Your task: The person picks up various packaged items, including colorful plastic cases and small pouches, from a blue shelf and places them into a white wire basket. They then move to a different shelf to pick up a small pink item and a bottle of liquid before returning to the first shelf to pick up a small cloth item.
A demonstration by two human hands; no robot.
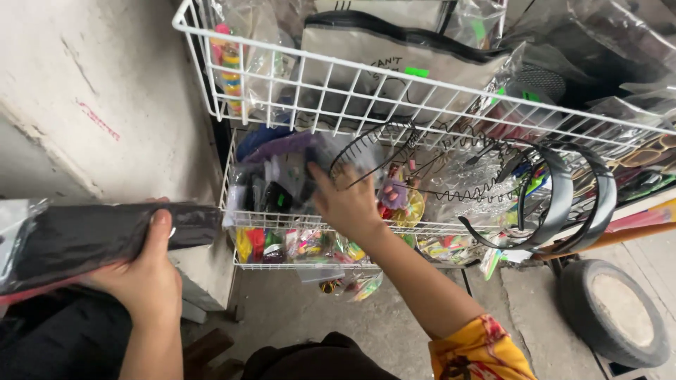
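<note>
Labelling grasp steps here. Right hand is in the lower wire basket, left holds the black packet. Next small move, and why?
Probably close the right hand on the clear-wrapped packet under its fingertips and lift it out of the lower wire basket. The fingers already rest on the packets there, apparently without a full grip, while the left hand is busy pinching the black packet, so it cannot help.

The left hand (144, 278) gripped a black flat packet (91, 239) at near left; the right hand (346, 204) reached into the lower wire basket (436, 228) among bagged trinkets (271, 184).
</note>
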